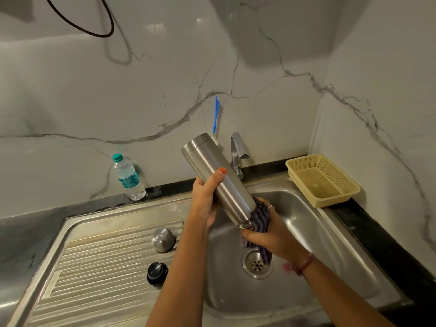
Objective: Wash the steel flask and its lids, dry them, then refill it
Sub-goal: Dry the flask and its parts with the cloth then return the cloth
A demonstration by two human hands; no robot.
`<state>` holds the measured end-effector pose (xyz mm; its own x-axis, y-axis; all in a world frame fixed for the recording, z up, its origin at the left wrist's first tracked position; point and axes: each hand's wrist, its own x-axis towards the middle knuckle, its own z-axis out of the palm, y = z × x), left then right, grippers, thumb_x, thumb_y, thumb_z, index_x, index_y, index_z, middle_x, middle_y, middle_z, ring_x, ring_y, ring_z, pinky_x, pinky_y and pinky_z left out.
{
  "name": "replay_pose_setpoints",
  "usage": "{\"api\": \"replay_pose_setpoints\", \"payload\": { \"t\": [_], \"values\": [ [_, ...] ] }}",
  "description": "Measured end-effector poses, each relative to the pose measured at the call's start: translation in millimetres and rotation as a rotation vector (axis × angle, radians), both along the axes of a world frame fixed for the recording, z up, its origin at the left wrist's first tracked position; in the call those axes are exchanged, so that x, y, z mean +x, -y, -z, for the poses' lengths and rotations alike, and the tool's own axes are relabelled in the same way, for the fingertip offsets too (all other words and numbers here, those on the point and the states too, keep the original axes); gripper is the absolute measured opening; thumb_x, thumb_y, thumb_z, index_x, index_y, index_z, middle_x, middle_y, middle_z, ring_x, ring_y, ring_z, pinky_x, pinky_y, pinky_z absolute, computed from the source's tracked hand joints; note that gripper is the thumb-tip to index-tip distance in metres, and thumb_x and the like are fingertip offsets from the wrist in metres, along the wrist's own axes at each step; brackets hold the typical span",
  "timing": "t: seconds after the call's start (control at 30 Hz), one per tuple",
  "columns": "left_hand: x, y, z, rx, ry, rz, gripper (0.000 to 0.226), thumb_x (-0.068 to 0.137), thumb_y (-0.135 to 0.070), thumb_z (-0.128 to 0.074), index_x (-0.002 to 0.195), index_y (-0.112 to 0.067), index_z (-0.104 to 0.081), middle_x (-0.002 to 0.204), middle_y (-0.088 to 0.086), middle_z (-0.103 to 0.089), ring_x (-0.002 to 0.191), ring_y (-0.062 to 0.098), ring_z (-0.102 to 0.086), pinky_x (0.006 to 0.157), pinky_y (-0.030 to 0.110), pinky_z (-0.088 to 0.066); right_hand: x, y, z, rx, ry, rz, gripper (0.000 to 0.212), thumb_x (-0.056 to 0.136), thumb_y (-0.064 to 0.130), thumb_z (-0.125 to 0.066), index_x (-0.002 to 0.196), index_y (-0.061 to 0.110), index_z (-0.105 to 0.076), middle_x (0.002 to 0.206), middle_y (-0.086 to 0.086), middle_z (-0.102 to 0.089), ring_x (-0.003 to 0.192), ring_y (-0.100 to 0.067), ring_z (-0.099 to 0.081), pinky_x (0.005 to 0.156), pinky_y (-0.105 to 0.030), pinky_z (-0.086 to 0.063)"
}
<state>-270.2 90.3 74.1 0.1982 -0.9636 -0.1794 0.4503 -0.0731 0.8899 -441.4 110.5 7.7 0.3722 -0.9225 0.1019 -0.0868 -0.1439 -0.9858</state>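
Steel flask (pixel 215 178) held tilted above the sink basin (pixel 313 232), closed base pointing to 11 o'clock, mouth end down toward 5 o'clock. Left hand (pixel 204 199) wrapped round the flask's middle, thumb across the front. Right hand (pixel 266 234) curled round a striped cloth (pixel 259 217), which is bunched against the flask's lower end. Steel cap (pixel 163 240) and black inner lid (pixel 157 273) stand on the ribbed drainboard (pixel 94 267) at 9 o'clock from the drain (pixel 257 264), well apart from the flask. Tap (pixel 238 149) at 12 o'clock of the basin. Plastic water bottle (pixel 128 177) on the dark surface (pixel 35 223) at 10 o'clock; yellow basket (pixel 322 179) at 2 o'clock.
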Motion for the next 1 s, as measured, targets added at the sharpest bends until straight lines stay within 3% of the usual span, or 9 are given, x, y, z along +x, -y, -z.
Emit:
{"api": "replay_pose_setpoints", "payload": {
  "t": [0.13,0.23,0.3,0.37,0.5,0.57,0.63,0.8,1.0],
  "values": [
    [-7,3,-2,0.022,0.008,-0.054,0.093,0.057,-0.032,-0.083,0.136,-0.014,-0.037,0.119,0.013,-0.061,0.103,0.027,-0.065,0.088,0.047,-0.056,7,-3,4,-0.133,-0.056,0.127,0.084,0.065,-0.001,-0.077,0.128,0.034,-0.035,0.12,0.004,-0.055,0.104,-0.006,-0.061,0.085,-0.022,-0.052],
    [-1,2,1,0.004,-0.064,-0.016,0.105,0.052,-0.032,-0.092,0.138,-0.014,-0.035,0.12,0.015,-0.06,0.102,0.027,-0.065,0.082,0.044,-0.058,-4,-3,-3,0.051,0.064,-0.029,0.075,0.067,-0.001,-0.077,0.13,0.019,-0.04,0.115,-0.009,-0.059,0.097,-0.016,-0.066,0.076,-0.029,-0.056],
    [4,0,5,-0.02,-0.142,0.029,0.12,0.035,-0.04,-0.096,0.137,-0.014,-0.039,0.121,0.017,-0.06,0.102,0.028,-0.067,0.078,0.041,-0.06,-10,-2,-5,0.152,0.13,-0.099,0.072,0.065,0.008,-0.078,0.129,0.015,-0.045,0.113,-0.015,-0.062,0.098,-0.024,-0.066,0.079,-0.034,-0.057],
    [6,0,7,-0.026,-0.162,0.043,0.125,0.032,-0.043,-0.097,0.138,-0.013,-0.039,0.126,0.02,-0.06,0.106,0.03,-0.066,0.083,0.043,-0.059,-5,-4,-6,0.073,0.118,-0.044,0.071,0.066,0.002,-0.077,0.127,0.017,-0.044,0.113,-0.01,-0.061,0.096,-0.018,-0.067,0.077,-0.03,-0.056],
    [1,1,5,-0.016,-0.078,-0.03,0.102,0.054,-0.03,-0.086,0.14,-0.013,-0.036,0.122,0.016,-0.061,0.107,0.029,-0.065,0.088,0.047,-0.057,5,-4,0,-0.17,-0.032,0.132,0.082,0.065,-0.005,-0.077,0.126,0.033,-0.037,0.116,0.006,-0.057,0.103,-0.006,-0.062,0.083,-0.021,-0.053],
    [2,0,7,-0.038,-0.098,-0.039,0.102,0.047,-0.03,-0.087,0.136,-0.016,-0.039,0.119,0.015,-0.062,0.103,0.028,-0.066,0.085,0.046,-0.058,-1,-2,-7,-0.068,0.013,0.002,0.078,0.067,-0.001,-0.078,0.127,0.031,-0.039,0.116,0.0,-0.058,0.1,-0.014,-0.065,0.08,-0.03,-0.057],
    [4,-2,9,-0.051,-0.129,-0.019,0.103,0.043,-0.033,-0.086,0.134,-0.015,-0.041,0.117,0.015,-0.062,0.101,0.028,-0.066,0.085,0.045,-0.058,-4,-2,-12,0.048,0.033,-0.109,0.072,0.067,0.007,-0.077,0.126,0.026,-0.042,0.116,-0.005,-0.058,0.096,-0.014,-0.066,0.075,-0.028,-0.057],
    [9,0,12,-0.057,-0.091,0.011,0.129,0.023,-0.048,-0.098,0.134,-0.013,-0.043,0.122,0.017,-0.061,0.104,0.027,-0.067,0.084,0.043,-0.058,6,-8,0,-0.17,-0.024,0.094,0.082,0.065,0.001,-0.079,0.131,0.024,-0.037,0.117,0.004,-0.059,0.102,-0.007,-0.063,0.085,-0.022,-0.053],
    [9,0,16,-0.074,-0.124,0.032,0.134,0.027,-0.051,-0.098,0.14,-0.008,-0.04,0.126,0.021,-0.06,0.106,0.029,-0.066,0.09,0.047,-0.056,-7,-4,-8,0.212,0.157,-0.154,0.064,0.068,0.011,-0.076,0.126,0.014,-0.048,0.111,-0.015,-0.064,0.101,-0.031,-0.065,0.082,-0.039,-0.056]
  ]
}}
